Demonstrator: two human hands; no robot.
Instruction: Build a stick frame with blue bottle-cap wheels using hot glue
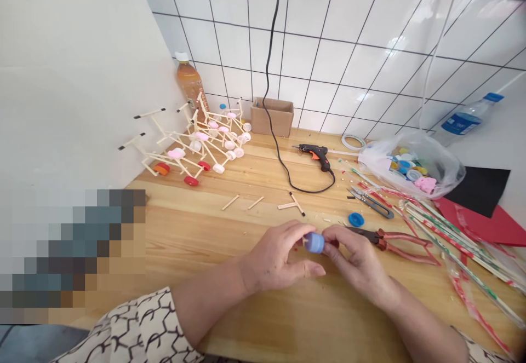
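Head cam: right hand point(359, 264) has the light-blue cap point(315, 243) pinched over the tabletop point(283, 324), left hand point(279, 256) curled round the other side with its thumb apart, can't tell if those fingertips grip. Right side's tight, pliers point(382, 238) just beside that hand; wheeled stick frames point(201, 136) sit well apart, near the table's left edge.

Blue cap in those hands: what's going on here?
A person's right hand holds a blue cap above the wooden table, with the left hand close around it. Pliers lie beside the right hand. Farther back lies a glue gun; wheeled stick models stand at the left.
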